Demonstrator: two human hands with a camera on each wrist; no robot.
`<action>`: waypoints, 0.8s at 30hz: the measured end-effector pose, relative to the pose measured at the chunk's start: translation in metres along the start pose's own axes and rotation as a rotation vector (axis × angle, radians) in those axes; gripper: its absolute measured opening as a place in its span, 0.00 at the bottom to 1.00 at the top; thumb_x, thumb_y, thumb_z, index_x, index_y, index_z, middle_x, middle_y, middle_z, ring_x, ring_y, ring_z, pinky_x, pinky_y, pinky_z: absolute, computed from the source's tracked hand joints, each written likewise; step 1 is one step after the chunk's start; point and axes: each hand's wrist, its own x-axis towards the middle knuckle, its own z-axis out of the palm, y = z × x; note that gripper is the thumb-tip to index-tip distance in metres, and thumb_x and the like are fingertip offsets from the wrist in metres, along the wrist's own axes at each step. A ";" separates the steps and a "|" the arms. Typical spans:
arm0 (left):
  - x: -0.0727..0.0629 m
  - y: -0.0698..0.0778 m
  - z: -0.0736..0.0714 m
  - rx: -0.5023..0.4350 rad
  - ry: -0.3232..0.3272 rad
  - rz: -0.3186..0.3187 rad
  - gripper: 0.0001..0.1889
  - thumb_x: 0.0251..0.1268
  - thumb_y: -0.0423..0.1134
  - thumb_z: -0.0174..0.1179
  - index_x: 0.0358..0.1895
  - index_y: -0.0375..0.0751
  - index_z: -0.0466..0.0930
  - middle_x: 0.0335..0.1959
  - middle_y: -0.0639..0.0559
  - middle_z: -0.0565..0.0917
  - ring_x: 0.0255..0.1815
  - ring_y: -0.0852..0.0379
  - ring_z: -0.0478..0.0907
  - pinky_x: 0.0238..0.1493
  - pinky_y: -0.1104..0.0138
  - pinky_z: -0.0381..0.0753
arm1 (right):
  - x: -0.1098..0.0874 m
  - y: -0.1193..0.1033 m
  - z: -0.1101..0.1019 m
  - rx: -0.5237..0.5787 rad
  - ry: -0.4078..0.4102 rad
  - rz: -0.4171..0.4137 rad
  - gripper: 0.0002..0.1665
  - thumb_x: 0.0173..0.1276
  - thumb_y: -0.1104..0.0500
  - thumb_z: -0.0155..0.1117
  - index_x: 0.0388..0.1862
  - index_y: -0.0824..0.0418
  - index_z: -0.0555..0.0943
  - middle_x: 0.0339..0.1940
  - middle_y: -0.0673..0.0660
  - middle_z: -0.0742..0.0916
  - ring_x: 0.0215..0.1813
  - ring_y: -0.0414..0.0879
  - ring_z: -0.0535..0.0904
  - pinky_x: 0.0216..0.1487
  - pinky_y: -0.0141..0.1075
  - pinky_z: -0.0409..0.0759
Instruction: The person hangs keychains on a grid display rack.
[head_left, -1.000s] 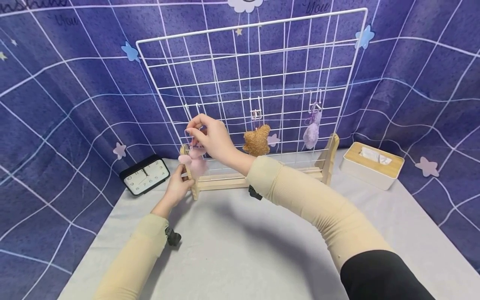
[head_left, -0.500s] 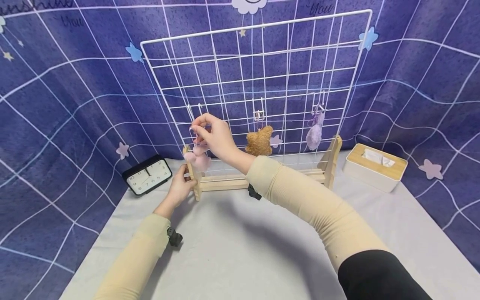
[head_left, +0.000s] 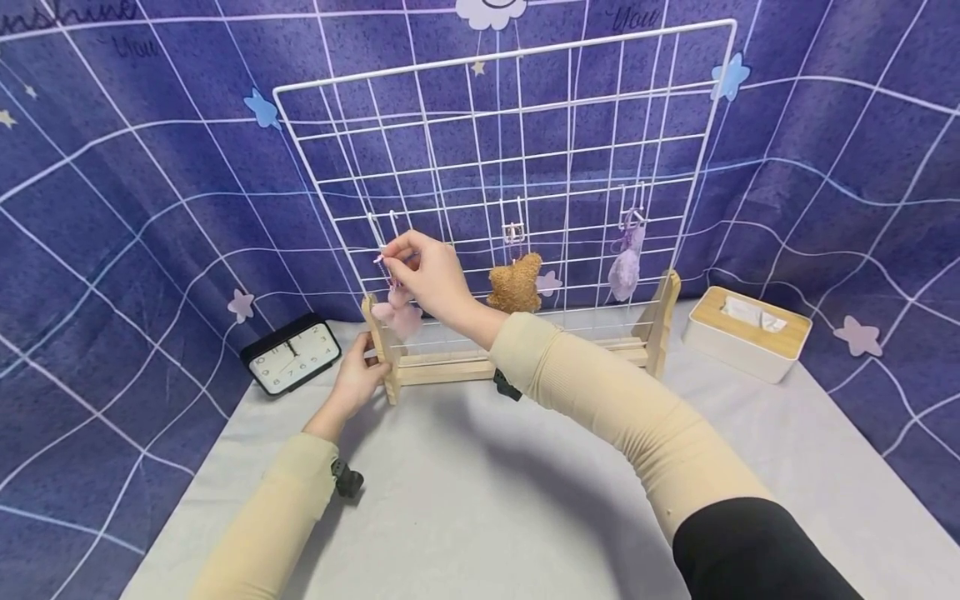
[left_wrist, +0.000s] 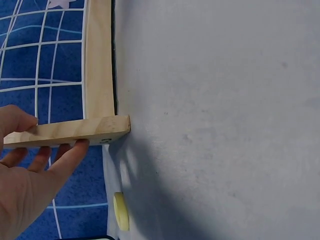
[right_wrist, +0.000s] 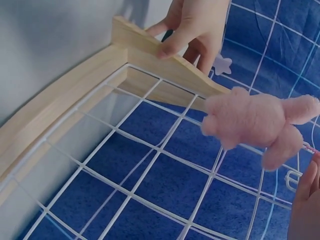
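Note:
My right hand [head_left: 435,275] pinches the bead chain of a pink plush keychain [head_left: 400,317] between thumb and fingertips. The plush dangles below the fingers, before the lower left of a white wire grid [head_left: 480,158]. Just above the fingertips, a white double hook [head_left: 377,227] sits on the grid. In the right wrist view, the pink plush [right_wrist: 252,117] has rounded ears and limbs, and the right fingers [right_wrist: 307,187] show at the edge. My left hand [head_left: 352,382] grips the grid's wooden side support [left_wrist: 75,131], thumb on one face and fingers on the other.
A brown plush [head_left: 516,283] hangs from a middle hook, and a lilac plush [head_left: 625,271] from the right one. The black-framed clock [head_left: 292,357] stands left of the rack, a wood-topped tissue box [head_left: 746,333] right. A star-patterned curtain [head_left: 150,250] surrounds the table [head_left: 450,500].
The right hand has shifted slightly rightward against the grid, its fingertips closer under the left hook, and the pink plush has swung with it. The left hand keeps its grip on the support.

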 end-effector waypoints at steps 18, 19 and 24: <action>-0.002 0.002 -0.001 0.013 -0.008 -0.016 0.34 0.65 0.21 0.53 0.75 0.31 0.56 0.68 0.28 0.67 0.65 0.28 0.72 0.57 0.47 0.84 | 0.008 0.007 0.005 -0.063 0.088 0.001 0.04 0.71 0.60 0.68 0.41 0.60 0.84 0.35 0.51 0.90 0.36 0.41 0.84 0.40 0.26 0.81; -0.003 0.002 -0.001 0.013 -0.007 -0.015 0.34 0.65 0.21 0.53 0.75 0.31 0.56 0.68 0.28 0.67 0.65 0.28 0.72 0.57 0.47 0.84 | 0.008 0.008 0.005 -0.065 0.093 0.002 0.04 0.71 0.60 0.69 0.41 0.60 0.85 0.35 0.51 0.90 0.36 0.40 0.84 0.40 0.26 0.82; -0.003 0.004 -0.001 0.005 -0.019 -0.021 0.34 0.66 0.21 0.53 0.76 0.31 0.55 0.68 0.27 0.66 0.65 0.28 0.71 0.57 0.47 0.84 | 0.010 0.009 0.006 -0.105 0.121 0.025 0.04 0.72 0.58 0.69 0.40 0.58 0.84 0.33 0.50 0.89 0.35 0.39 0.84 0.38 0.27 0.80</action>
